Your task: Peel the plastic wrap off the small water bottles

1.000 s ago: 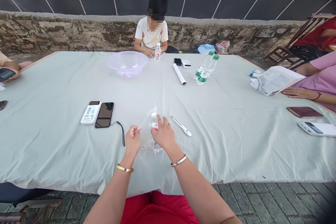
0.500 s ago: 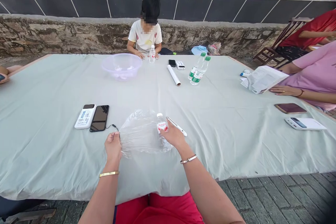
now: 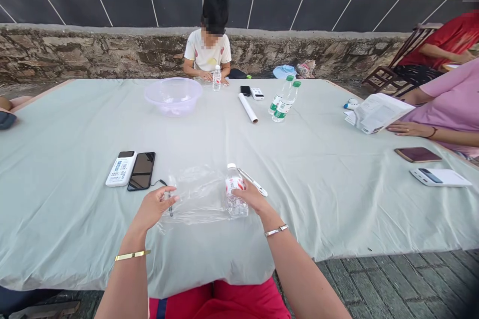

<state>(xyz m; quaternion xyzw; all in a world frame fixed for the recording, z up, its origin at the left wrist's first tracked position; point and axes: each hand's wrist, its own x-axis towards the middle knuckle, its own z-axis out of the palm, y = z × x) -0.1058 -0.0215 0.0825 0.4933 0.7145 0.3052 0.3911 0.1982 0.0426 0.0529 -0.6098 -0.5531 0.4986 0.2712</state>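
My right hand is wrapped round a small clear water bottle with a white cap and a red-and-white label; the bottle lies tilted on the right end of a clear plastic sheet or bag. At that sheet's left edge hovers my left hand, thumb and fingers apart, seemingly holding nothing. Close by its fingertips is a black cord. A white pen-like tool lies just beyond my right hand. Left of the sheet, a black phone rests beside a white power bank.
A pale cloth covers the table. Farther off are a translucent purple basin, a white roll and two green-capped bottles. One person sits opposite; another at the right holds a white box.
My left hand has loosened its pinch on the plastic and spread its fingers, moving slightly left. The plastic's gathered folds have slackened and spread flatter. My right hand stays on the bottle.
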